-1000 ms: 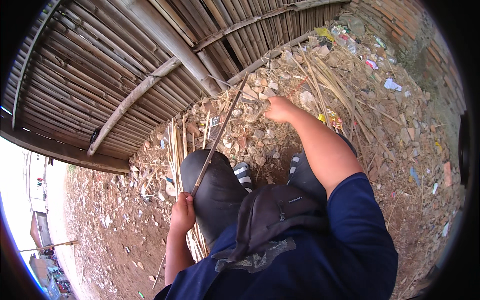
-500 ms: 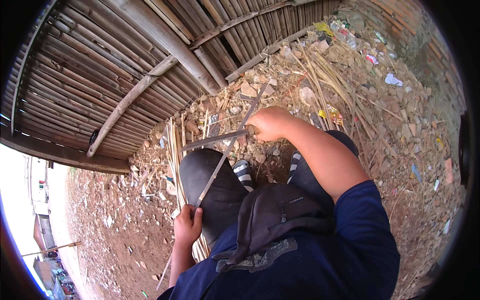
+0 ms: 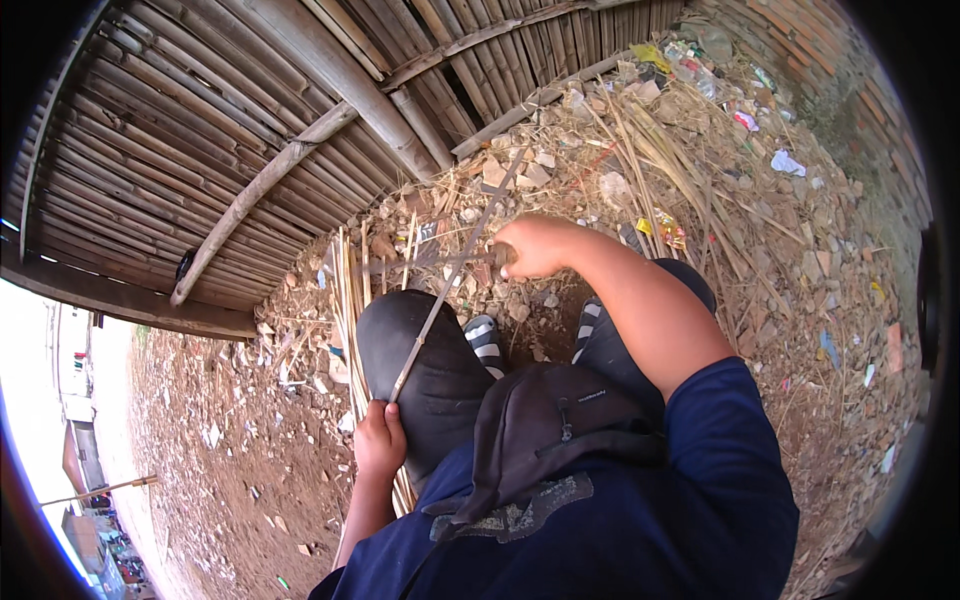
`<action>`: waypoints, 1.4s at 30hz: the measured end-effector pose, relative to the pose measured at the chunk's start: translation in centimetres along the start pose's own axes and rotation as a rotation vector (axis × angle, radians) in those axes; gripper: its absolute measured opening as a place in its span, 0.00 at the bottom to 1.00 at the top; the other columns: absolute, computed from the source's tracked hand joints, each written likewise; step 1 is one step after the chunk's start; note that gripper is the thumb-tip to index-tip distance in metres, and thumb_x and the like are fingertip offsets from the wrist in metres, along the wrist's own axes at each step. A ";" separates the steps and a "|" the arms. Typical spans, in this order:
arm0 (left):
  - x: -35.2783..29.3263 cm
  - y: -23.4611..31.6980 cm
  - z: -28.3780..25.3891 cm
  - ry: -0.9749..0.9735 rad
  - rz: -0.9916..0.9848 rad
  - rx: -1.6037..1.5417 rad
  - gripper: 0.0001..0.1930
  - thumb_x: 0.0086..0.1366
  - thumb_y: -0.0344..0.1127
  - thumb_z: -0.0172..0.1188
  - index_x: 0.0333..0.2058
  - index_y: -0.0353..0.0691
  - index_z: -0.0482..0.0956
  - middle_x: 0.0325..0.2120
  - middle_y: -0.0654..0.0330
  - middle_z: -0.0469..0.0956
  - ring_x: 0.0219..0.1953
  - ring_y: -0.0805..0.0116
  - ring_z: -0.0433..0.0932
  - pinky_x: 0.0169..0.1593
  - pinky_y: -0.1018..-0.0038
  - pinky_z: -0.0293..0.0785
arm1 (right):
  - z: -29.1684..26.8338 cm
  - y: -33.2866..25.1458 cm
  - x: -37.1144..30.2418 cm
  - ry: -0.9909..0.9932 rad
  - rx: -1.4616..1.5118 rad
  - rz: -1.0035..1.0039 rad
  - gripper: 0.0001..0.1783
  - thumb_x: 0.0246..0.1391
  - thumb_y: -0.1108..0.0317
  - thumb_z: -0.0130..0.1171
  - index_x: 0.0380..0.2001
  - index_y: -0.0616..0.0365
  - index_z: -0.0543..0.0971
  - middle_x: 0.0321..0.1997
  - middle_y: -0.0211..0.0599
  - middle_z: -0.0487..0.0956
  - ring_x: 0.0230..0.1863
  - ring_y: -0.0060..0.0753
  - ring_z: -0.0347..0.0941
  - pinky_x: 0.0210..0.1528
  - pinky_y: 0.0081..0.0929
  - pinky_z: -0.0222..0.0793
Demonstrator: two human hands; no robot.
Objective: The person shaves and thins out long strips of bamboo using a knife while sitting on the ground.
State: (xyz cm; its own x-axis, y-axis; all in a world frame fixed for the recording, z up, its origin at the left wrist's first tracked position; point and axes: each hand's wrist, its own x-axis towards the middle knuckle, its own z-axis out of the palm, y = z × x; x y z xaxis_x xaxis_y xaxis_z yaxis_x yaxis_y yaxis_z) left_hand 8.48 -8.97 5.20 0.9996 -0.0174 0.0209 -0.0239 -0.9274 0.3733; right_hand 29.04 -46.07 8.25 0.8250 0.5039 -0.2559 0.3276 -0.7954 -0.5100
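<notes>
My left hand (image 3: 378, 442) is closed round the near end of a long, thin bamboo strip (image 3: 428, 325), beside my left knee. The strip slants away up and to the right, over the rubble. Beyond my knees, my right hand (image 3: 540, 247) grips the short handle of a long-bladed knife (image 3: 462, 261). Its blade points left and crosses the strip; motion blurs it, so I cannot tell whether they touch. A bundle of pale split bamboo strips (image 3: 347, 310) lies along the outside of my left leg, partly hidden by my left hand and arm.
A bamboo-slat wall (image 3: 200, 130) with pole supports rises ahead and left. Broken stone and litter (image 3: 600, 185) cover the ground ahead. Dry stalks (image 3: 665, 150) lie ahead right, near a brick wall (image 3: 840, 80). A black bag (image 3: 555, 415) rests at my lap.
The knife blade has swung slightly away from me and is now blurred. My left hand has shifted a little, its thumb now folded closer to the strip.
</notes>
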 end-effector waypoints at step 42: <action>1.7 -1.8 -1.4 -0.173 -0.002 -0.240 0.21 0.78 0.45 0.44 0.32 0.33 0.72 0.20 0.45 0.74 0.25 0.46 0.75 0.32 0.59 0.70 | 1.3 -3.4 -0.3 0.050 -0.124 -0.072 0.09 0.54 0.64 0.61 0.38 0.53 0.81 0.36 0.42 0.83 0.41 0.44 0.82 0.45 0.45 0.77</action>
State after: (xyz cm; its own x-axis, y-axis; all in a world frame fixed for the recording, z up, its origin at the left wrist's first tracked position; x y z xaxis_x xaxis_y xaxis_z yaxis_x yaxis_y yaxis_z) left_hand 10.22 -6.78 5.90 0.9866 -0.0983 -0.1302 -0.0042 -0.8130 0.5823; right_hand 27.06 -43.11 8.96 0.8179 0.5466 -0.1798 0.4388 -0.7946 -0.4196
